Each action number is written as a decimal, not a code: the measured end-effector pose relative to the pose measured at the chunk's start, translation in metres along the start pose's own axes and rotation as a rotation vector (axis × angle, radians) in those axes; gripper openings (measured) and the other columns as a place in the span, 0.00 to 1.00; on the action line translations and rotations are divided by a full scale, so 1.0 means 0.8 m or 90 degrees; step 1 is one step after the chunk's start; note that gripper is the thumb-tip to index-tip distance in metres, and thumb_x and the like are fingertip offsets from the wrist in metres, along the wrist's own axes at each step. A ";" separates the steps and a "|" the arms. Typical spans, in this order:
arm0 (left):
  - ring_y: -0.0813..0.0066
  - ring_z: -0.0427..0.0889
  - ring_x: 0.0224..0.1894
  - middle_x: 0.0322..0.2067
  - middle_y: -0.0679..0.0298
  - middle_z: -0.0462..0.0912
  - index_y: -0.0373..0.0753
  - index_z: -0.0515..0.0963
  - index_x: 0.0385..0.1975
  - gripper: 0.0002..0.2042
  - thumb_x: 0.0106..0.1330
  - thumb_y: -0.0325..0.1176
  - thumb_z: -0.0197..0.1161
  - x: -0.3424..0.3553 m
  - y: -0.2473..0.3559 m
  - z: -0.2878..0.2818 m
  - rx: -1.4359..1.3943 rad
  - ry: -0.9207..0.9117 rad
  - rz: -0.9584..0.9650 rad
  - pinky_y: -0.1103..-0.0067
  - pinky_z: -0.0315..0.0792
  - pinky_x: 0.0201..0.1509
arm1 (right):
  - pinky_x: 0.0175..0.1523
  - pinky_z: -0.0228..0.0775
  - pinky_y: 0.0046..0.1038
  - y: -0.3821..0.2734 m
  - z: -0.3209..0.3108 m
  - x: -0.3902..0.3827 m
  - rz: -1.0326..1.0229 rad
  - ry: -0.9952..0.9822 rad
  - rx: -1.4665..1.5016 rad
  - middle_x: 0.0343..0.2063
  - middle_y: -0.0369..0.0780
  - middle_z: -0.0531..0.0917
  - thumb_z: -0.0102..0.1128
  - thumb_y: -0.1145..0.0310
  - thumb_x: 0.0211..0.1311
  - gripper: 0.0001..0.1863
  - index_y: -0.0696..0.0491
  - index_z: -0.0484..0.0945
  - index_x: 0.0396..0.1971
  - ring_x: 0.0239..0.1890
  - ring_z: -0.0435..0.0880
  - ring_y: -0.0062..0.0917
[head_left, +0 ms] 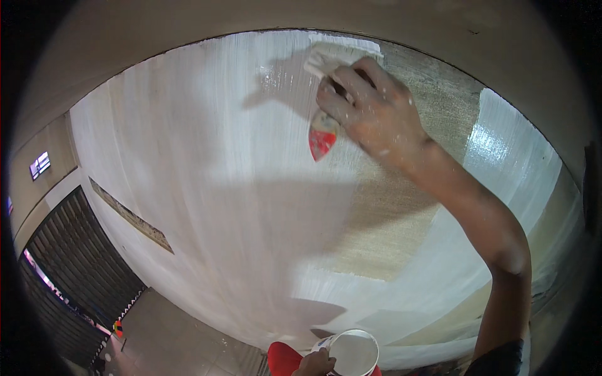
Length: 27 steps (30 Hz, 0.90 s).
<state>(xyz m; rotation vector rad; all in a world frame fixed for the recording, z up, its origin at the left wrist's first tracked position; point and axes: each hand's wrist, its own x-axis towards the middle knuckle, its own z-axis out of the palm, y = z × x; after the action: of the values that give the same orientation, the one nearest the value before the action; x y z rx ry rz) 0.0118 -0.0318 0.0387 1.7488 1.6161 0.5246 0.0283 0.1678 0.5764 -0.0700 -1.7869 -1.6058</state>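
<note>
High on the wall (pixel 238 144), my right hand (pixel 379 113) is closed around a wide paintbrush (pixel 323 143). Its handle hangs down with a red tip, and the pale, paint-coated bristles press against wet white paint near the wall's top edge. My fingers hide the middle of the brush. At the bottom of the view, my left hand (pixel 316 363) grips the near left side of a white paint bucket (pixel 355 352), which has whitish paint inside. White specks dot my right hand and forearm.
Bare tan-grey wall (pixel 382 244) shows between white painted areas. Above runs the ceiling (pixel 251 19). A rounded red object (pixel 283 359) sits beside the bucket. At lower left are a dark slatted gate (pixel 81 244), the grey floor (pixel 169 332) and a dark slot (pixel 130 215) in the wall.
</note>
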 end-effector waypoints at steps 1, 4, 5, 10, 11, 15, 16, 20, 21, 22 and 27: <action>0.43 0.81 0.36 0.31 0.40 0.80 0.30 0.75 0.37 0.19 0.62 0.44 0.54 0.001 -0.005 0.007 -0.001 0.000 -0.002 0.56 0.75 0.40 | 0.32 0.81 0.19 -0.014 -0.007 -0.008 0.019 -0.044 0.005 0.36 0.33 0.75 0.66 0.70 0.44 0.10 0.45 0.77 0.30 0.39 0.77 0.25; 0.42 0.82 0.36 0.30 0.41 0.81 0.28 0.75 0.37 0.21 0.61 0.45 0.54 -0.004 -0.019 0.028 -0.014 0.068 -0.003 0.55 0.75 0.41 | 0.32 0.81 0.22 -0.074 -0.041 -0.038 0.043 -0.106 0.146 0.35 0.34 0.74 0.67 0.72 0.41 0.14 0.49 0.76 0.31 0.38 0.78 0.26; 0.42 0.82 0.36 0.31 0.41 0.81 0.28 0.75 0.37 0.21 0.61 0.46 0.54 -0.003 -0.017 0.023 -0.036 0.046 0.019 0.55 0.75 0.41 | 0.31 0.80 0.23 -0.084 -0.047 -0.043 0.051 -0.125 0.277 0.35 0.35 0.74 0.67 0.72 0.41 0.14 0.50 0.76 0.31 0.38 0.78 0.26; 0.41 0.82 0.35 0.30 0.40 0.81 0.30 0.75 0.34 0.20 0.61 0.45 0.54 -0.014 0.009 -0.002 -0.055 0.059 0.013 0.54 0.75 0.40 | 0.35 0.80 0.23 -0.058 -0.051 -0.033 0.049 -0.093 0.292 0.38 0.37 0.74 0.65 0.69 0.45 0.12 0.48 0.77 0.33 0.40 0.77 0.27; 0.42 0.81 0.33 0.29 0.41 0.80 0.32 0.76 0.32 0.17 0.61 0.43 0.54 -0.014 0.007 0.001 -0.049 0.071 0.002 0.55 0.75 0.37 | 0.38 0.80 0.22 -0.045 -0.048 -0.022 0.025 -0.058 0.193 0.41 0.37 0.74 0.63 0.67 0.48 0.10 0.46 0.77 0.33 0.43 0.77 0.27; 0.39 0.83 0.40 0.34 0.36 0.82 0.24 0.71 0.43 0.26 0.62 0.46 0.50 -0.001 0.021 -0.026 -0.015 -0.101 -0.078 0.54 0.75 0.49 | 0.36 0.79 0.20 -0.007 -0.035 -0.021 -0.018 -0.052 0.085 0.39 0.37 0.75 0.62 0.67 0.48 0.08 0.45 0.78 0.31 0.41 0.77 0.25; 0.39 0.83 0.40 0.34 0.36 0.82 0.24 0.71 0.43 0.26 0.62 0.46 0.50 -0.001 0.024 -0.029 -0.016 -0.103 -0.079 0.54 0.75 0.49 | 0.36 0.80 0.23 -0.015 -0.035 -0.029 -0.030 -0.093 0.061 0.38 0.36 0.75 0.63 0.68 0.45 0.11 0.46 0.77 0.33 0.41 0.77 0.25; 0.41 0.82 0.44 0.39 0.38 0.81 0.26 0.71 0.46 0.26 0.62 0.47 0.51 -0.003 0.027 -0.035 -0.009 -0.130 -0.114 0.55 0.74 0.52 | 0.40 0.81 0.34 -0.108 -0.042 -0.088 0.035 -0.164 0.251 0.40 0.33 0.76 0.62 0.71 0.43 0.13 0.47 0.77 0.34 0.42 0.79 0.28; 0.41 0.82 0.44 0.39 0.38 0.81 0.26 0.71 0.46 0.26 0.62 0.47 0.51 -0.004 0.027 -0.035 -0.009 -0.135 -0.108 0.55 0.74 0.52 | 0.40 0.81 0.34 -0.116 -0.051 -0.088 0.036 -0.167 0.251 0.40 0.33 0.76 0.62 0.71 0.43 0.13 0.47 0.77 0.34 0.42 0.79 0.28; 0.41 0.82 0.44 0.39 0.38 0.81 0.26 0.71 0.46 0.26 0.62 0.47 0.51 -0.005 0.027 -0.033 -0.008 -0.138 -0.107 0.55 0.74 0.52 | 0.39 0.82 0.31 -0.122 -0.059 -0.089 0.104 -0.240 0.384 0.41 0.35 0.77 0.60 0.70 0.47 0.13 0.46 0.79 0.36 0.45 0.79 0.28; 0.40 0.83 0.37 0.32 0.37 0.82 0.24 0.71 0.40 0.23 0.62 0.44 0.50 -0.008 0.020 -0.028 -0.006 -0.081 -0.077 0.53 0.75 0.46 | 0.41 0.81 0.33 -0.078 -0.042 -0.072 0.093 -0.228 0.386 0.42 0.38 0.79 0.59 0.73 0.49 0.12 0.50 0.78 0.36 0.46 0.79 0.32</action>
<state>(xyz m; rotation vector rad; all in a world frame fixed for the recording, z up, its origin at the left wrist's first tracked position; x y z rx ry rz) 0.0065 -0.0334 0.0661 1.6322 1.6138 0.3560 0.0563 0.1485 0.4915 -0.2074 -2.4136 -0.9370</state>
